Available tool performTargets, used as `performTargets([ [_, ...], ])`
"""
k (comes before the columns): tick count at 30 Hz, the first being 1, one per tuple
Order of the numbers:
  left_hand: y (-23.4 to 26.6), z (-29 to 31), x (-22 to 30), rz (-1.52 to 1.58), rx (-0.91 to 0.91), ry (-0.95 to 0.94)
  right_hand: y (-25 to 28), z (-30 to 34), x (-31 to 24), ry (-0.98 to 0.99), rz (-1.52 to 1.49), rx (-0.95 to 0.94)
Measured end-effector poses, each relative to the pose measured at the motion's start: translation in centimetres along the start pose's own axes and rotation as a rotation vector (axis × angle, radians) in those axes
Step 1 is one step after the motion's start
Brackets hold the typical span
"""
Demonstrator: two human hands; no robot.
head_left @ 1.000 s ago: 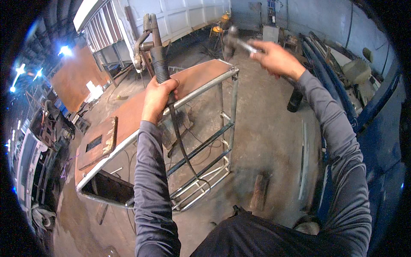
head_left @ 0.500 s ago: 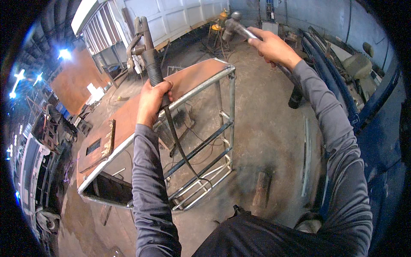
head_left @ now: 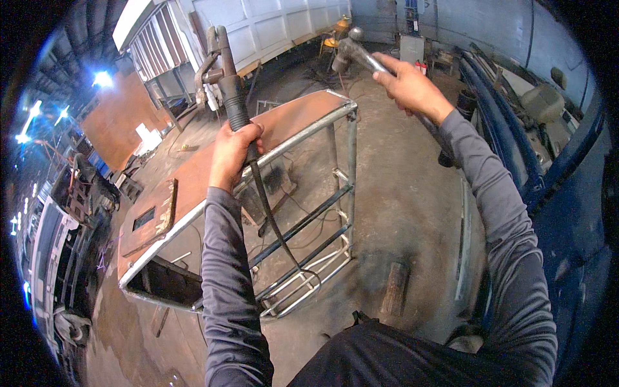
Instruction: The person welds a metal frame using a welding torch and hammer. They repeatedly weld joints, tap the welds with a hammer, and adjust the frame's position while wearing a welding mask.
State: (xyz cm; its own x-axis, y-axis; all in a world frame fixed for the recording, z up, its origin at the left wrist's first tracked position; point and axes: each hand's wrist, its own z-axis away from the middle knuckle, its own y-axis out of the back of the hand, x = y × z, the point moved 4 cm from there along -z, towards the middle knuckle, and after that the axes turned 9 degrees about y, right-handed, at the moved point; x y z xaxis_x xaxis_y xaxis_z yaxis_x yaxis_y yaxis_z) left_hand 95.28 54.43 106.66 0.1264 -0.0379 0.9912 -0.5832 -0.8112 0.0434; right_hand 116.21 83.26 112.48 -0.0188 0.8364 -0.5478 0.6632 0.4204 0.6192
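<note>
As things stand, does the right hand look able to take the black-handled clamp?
Probably not: the right hand is closed around the hammer, and the left hand already holds the clamp.

The welding clamp's handle is black, patterned with close rings; its cable is black too. The hammer is dull steel grey. The tabletop is rust-brown, its frame silver-grey. The wearer's sleeves are plain dark grey, the floor mottled grey-brown, the wall pale blue
</note>
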Motion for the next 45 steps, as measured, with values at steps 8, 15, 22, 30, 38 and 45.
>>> performTargets([
  [8, 0.5, -0.3, -0.3, -0.044, 0.021, 0.010, -2.9, 0.5, -0.7, -0.062, 0.024, -0.293],
  [15, 0.9, -0.4, -0.7, 0.042, 0.023, -0.016, -0.4, -2.7, -4.6, 0.051, -0.191, 0.057],
  [22, 0.7, 0.1, -0.3, 0.093, 0.001, -0.072, 1.0, -6.7, -7.7, 0.208, -0.447, 0.345],
  [30, 0.9, 0.0, -0.4, 0.202, -0.031, -0.124, -0.9, -8.8, -10.6, 0.160, -0.404, 0.121],
  [38, 2.0, 0.6, -0.7, 0.256, -0.019, -0.150, -10.2, -6.5, -9.4, 0.089, -0.077, -0.213],
  [45, 1.5, 1.5, -0.3, 0.211, -0.054, -0.215, -16.0, -6.8, -9.4, 0.416, 0.095, -0.274],
])
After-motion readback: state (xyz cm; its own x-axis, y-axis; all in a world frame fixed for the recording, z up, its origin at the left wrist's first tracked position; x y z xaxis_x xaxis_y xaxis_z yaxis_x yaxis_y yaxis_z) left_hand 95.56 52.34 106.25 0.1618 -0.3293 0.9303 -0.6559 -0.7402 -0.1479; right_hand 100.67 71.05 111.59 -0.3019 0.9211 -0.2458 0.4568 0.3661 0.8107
